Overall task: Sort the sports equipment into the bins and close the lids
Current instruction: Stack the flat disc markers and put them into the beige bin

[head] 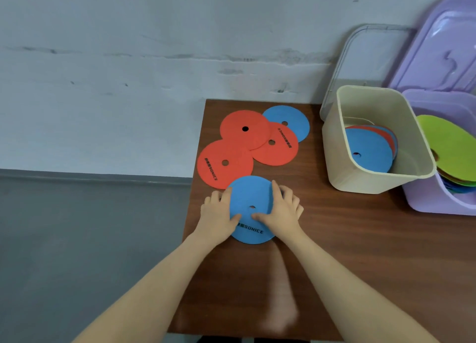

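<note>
Both hands grip one blue disc [251, 211] lying nearest the person, well left of the cream bin [334, 152]: left hand [217, 213] and right hand [282, 208] with thumbs on top, fingers curled round its edges. Bin already holds several discs. Left: three orange discs [243, 130], another blue one [296, 118], both lids open.

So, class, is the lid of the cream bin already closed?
No: the cream bin stands open, its lid leaning upright against the wall behind it, and blue and red discs show inside.
</note>
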The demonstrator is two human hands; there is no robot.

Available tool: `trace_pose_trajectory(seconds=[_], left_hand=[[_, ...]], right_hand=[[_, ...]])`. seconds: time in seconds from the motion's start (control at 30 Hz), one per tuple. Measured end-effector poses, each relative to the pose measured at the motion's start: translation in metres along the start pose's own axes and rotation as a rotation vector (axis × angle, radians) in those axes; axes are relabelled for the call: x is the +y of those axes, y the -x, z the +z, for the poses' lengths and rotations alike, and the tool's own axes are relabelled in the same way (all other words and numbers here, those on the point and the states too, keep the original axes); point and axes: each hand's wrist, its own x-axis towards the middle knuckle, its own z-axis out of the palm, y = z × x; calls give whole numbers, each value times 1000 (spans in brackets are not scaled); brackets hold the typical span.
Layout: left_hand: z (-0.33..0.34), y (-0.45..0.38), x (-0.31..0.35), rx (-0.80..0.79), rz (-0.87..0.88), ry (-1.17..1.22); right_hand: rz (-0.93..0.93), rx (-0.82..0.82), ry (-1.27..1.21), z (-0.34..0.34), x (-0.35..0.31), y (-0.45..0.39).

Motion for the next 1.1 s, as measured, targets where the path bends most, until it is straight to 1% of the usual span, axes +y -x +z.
trace_pose_trajectory(seconds=[0.07, 0.17, 0.23, 0.3, 0.4, 0.5, 0.57, 0.63, 0.77, 0.87, 1.0, 1.1], left_hand=[[2, 1, 4, 5, 21, 60], [5, -1, 5, 4, 75, 167], [5, -2, 2, -17, 93, 151], [4, -3, 0, -17, 126, 115], [4, -5, -2, -10, 185, 75], [4, -8, -2, -21, 222, 78], [2, -11, -4, -41, 238, 136], [-3, -18, -7, -25, 239, 183], [-23, -44, -15, 103, 220, 161], [-42, -71, -22, 165, 162, 63], [-60, -106, -30, 157, 76, -37], [-59, -124, -37, 64, 10, -69]], right_hand=[[38, -8, 9, -2, -2, 1], [51, 45, -11, -2, 1, 8], [60, 80, -42, 2, 5, 15], [110, 98, -73, 5, 6, 19], [180, 89, -63, 5, 5, 22], [156, 159, -85, 3, 5, 24], [120, 197, -125, 4, 4, 23], [67, 216, -175, 4, 1, 19], [-46, 252, -226, -3, -15, -8], [-96, 215, -259, -10, -34, -37], [-97, 159, -294, -10, -57, -69], [-42, 120, -263, -5, -65, -86]])
